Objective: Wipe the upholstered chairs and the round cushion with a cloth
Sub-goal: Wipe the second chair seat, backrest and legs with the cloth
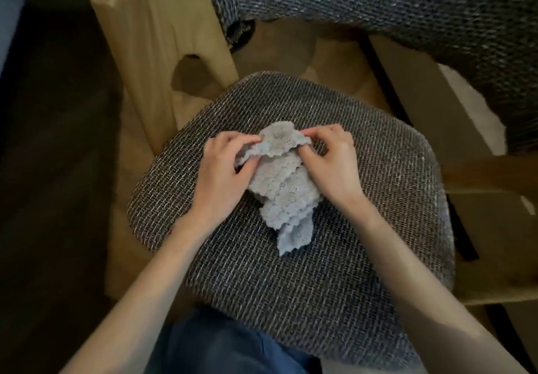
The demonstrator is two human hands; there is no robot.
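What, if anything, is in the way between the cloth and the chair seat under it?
Nothing visible. The left hand and right hand pinch the cloth by its upper edge, directly over the woven seat, and its lower end seems to lie on the fabric already. No other object shows on the seat.

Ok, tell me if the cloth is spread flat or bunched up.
Bunched up. The cloth is crumpled in folds over the seat cushion; the left hand and right hand pinch its top edge.

Around our fingers (317,132) the seat (291,286) lies open toward us and to their right — a wooden post (163,38) rises left of them, grey upholstery (407,0) overhangs beyond, cloth (285,190) bunched beneath.
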